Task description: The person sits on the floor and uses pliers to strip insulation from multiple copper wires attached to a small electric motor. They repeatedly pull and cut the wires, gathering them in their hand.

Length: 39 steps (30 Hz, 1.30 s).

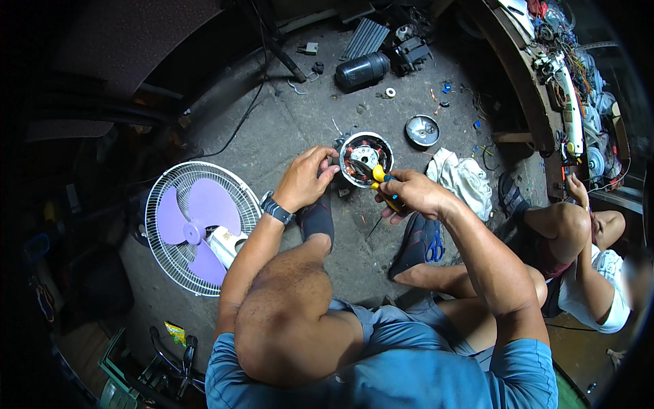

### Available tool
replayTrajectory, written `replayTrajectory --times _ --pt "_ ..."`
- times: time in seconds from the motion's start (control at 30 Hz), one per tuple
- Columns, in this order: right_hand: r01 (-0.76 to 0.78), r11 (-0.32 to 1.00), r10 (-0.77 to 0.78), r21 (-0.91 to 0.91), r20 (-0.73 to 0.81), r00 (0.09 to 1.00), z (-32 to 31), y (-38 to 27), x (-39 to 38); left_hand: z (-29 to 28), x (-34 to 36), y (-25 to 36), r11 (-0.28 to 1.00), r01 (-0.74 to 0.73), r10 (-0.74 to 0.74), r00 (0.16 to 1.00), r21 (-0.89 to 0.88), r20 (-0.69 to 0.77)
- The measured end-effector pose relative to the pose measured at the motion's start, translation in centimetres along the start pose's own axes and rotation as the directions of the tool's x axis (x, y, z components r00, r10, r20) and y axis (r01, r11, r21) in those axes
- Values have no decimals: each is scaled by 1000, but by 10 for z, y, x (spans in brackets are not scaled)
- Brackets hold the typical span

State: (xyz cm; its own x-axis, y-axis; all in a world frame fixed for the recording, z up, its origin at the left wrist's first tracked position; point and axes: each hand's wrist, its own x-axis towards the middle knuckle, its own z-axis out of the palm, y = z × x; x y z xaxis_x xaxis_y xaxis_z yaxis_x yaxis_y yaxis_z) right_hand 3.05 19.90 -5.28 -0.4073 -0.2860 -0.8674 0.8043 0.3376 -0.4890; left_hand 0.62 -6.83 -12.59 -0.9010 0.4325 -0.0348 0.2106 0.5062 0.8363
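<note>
In front of me on the floor stands a round motor housing (344,175), with reddish copper windings around a pale slotted core. My right hand (417,193) grips pliers (378,174) with yellow-and-dark handles, their jaws reaching over the near part of the housing's opening. My left hand (310,176) is at the housing's left rim, thumb and fingers drawn together. Whatever they pinch is too small to make out. A thin wire (336,127) sticks up past the rim there. Beyond the housing, to the right, lies a round metal cover (423,131).
A caged fan with purple blades (204,198) lies at left. A white cloth (463,183) and blue-handled scissors (436,249) are at right. Farther off lie a black cylinder (362,71) and motor parts. Another person (586,266) sits beside a cluttered bench (545,109).
</note>
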Motion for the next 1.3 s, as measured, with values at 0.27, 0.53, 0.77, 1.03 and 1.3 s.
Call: replayTrajectory --times 0.27,0.53,0.77,1.03,1.3 --pt "5 998 -7 -65 -28 1000 2 -5 0 0 0 1 1000 -10 10 1000 -19 -11" --pt "18 999 -19 -42 -10 1000 3 -4 2 1 0 1 1000 12 -12 1000 -25 -13" --pt "-15 999 14 -50 -28 1000 0 -5 -2 2 -1 0 1000 3 -4 1000 -15 -17" --pt "-11 999 9 -49 -27 1000 0 -6 -3 3 -2 -4 1000 -15 15 1000 -15 -18" --pt "6 1000 -6 -19 -6 1000 -1 -2 -1 3 -3 -5 1000 4 -5 1000 -12 -12"
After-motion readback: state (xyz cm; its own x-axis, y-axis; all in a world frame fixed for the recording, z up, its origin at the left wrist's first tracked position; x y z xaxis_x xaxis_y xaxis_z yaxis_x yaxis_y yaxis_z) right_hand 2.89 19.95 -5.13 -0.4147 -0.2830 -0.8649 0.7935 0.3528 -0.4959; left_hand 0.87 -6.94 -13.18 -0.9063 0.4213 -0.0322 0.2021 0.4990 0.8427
